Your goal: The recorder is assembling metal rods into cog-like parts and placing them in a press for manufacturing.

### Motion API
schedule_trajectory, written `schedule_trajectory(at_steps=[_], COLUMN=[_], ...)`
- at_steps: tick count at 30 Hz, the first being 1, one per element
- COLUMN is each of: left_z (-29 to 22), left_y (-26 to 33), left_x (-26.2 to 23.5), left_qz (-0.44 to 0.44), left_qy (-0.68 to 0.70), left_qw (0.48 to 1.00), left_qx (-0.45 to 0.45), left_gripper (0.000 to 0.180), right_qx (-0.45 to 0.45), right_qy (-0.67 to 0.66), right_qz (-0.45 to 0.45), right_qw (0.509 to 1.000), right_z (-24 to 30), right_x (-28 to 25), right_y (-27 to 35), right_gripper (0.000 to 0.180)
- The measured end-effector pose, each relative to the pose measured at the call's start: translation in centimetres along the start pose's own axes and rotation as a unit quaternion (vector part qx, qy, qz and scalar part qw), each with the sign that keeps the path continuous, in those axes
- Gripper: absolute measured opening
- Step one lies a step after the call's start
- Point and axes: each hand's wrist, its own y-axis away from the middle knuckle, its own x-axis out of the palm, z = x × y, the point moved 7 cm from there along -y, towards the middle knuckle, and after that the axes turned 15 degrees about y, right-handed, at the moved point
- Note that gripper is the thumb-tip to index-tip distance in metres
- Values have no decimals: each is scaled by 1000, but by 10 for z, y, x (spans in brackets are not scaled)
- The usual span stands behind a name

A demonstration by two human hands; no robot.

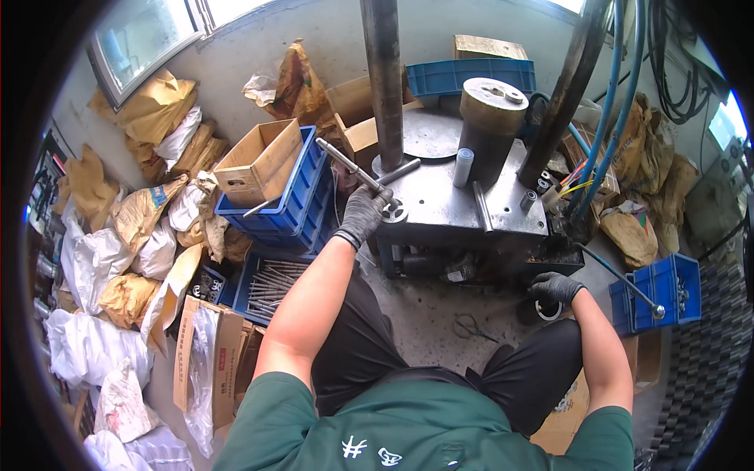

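Observation:
My left hand (363, 217), in a dark grey glove, is closed round a long metal rod (343, 162) at the left edge of the press table. The rod slants up and to the left; its lower end meets a small round fitting close to my fingers. A spoked metal disc (395, 210) lies just beside that hand. My right hand (556, 288), also gloved, is low on the right with fingers stretched leftward and slightly bent. Below it is a dark round container (542, 311) with a bright rim; whether they touch cannot be made out.
The steel table (424, 188) carries a thick cylinder (491, 118), a pale tube (463, 167) and loose pins. A ball-ended lever (658, 312) juts out by blue bins (667, 286). Scissors (473, 328) lie on the floor. Left are a rod-filled crate (245, 294), a wooden box (259, 161) and sacks.

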Motion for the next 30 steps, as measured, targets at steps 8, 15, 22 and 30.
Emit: schedule_trajectory(at_steps=[8,15,22,30], left_z=[-46,-31,-46,-22], left_y=[21,7,22,17], left_x=[16,14,15,48], left_qz=[-10,28,-2,87], left_qy=[-267,-295,-339,-390], left_qw=[962,951,941,915], left_qx=[-56,-91,-12,-62], left_gripper=[30,39,42,116], right_qx=[-42,-233,-514,-544], right_qy=[60,195,115,-160], right_qz=[-21,-77,-251,-211], right_qw=[997,950,812,796], right_z=[12,136,348,482], right_x=[-3,5,1,11], right_y=[-6,45,113,58], right_gripper=[36,31,30,60])
